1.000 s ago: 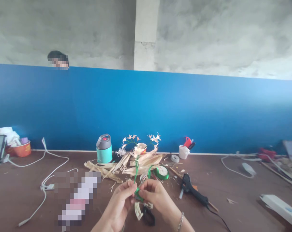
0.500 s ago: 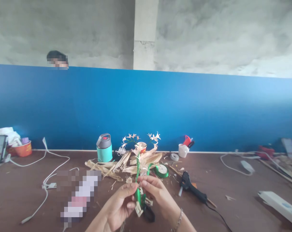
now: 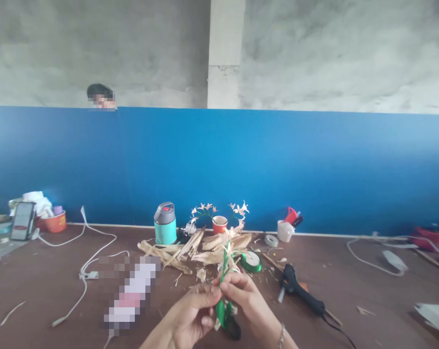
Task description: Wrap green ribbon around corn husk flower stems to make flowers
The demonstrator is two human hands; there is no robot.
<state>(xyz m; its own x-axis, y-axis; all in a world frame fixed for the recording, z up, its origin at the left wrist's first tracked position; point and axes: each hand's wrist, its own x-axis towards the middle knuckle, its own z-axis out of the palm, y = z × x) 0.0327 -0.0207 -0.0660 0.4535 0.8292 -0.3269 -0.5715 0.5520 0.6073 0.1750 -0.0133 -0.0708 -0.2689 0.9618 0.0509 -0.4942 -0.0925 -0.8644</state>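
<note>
Left hand and right hand pinch a slender, green-wrapped flower stem, near-upright between them; pale, pointed petals above, glossy green strip below. Beyond hands: dry, crinkled husks. Right of hands: black glue gun.

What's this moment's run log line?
left hand: pinches slender green flower stem | right hand: pinches stem | nearby: round green ribbon roll, black pistol-shaped glue gun

Soft light brightens the grey wall toward the right. Fine detail is smeared; coarse pixel blocks mask 2 patches.
</note>
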